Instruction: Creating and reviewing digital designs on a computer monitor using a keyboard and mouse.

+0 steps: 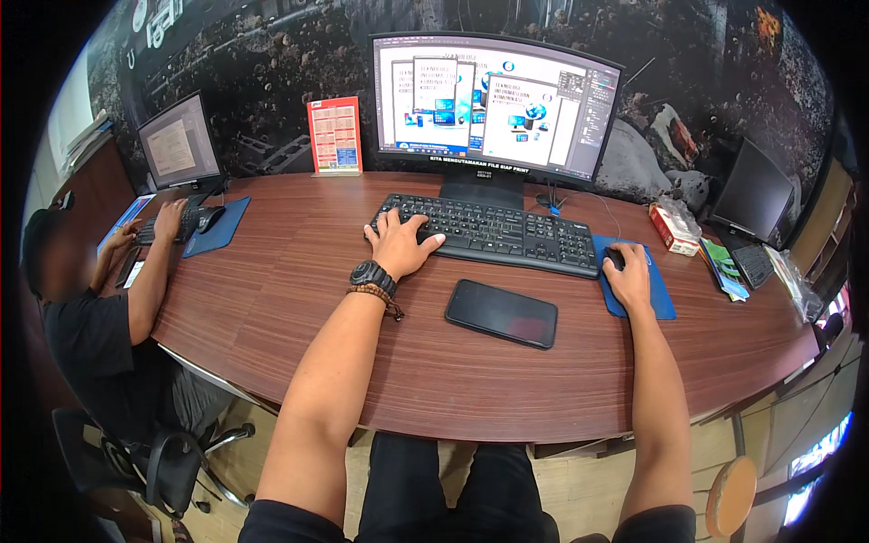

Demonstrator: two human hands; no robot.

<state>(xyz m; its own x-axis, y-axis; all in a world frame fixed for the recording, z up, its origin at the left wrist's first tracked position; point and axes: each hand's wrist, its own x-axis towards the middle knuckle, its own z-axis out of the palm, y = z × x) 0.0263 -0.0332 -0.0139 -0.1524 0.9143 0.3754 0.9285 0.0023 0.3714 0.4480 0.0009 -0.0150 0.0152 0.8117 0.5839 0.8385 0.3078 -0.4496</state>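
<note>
My left hand rests on the left end of a black keyboard, its fingers spread over the keys and the thumb stretched to the right. A dark watch and a beaded bracelet circle that wrist. To the right of the keyboard, my right hand is curled over a black computer mouse, which it mostly covers. Under the mouse lies a blue mouse pad. A black smartphone lies face up between my forearms. Behind the keyboard, a curved monitor shows a design program with several page layouts.
A person sits at the left, hands on another keyboard before a second monitor. A red and white card stand is left of my monitor. At the right are a small box, booklets and a dark screen.
</note>
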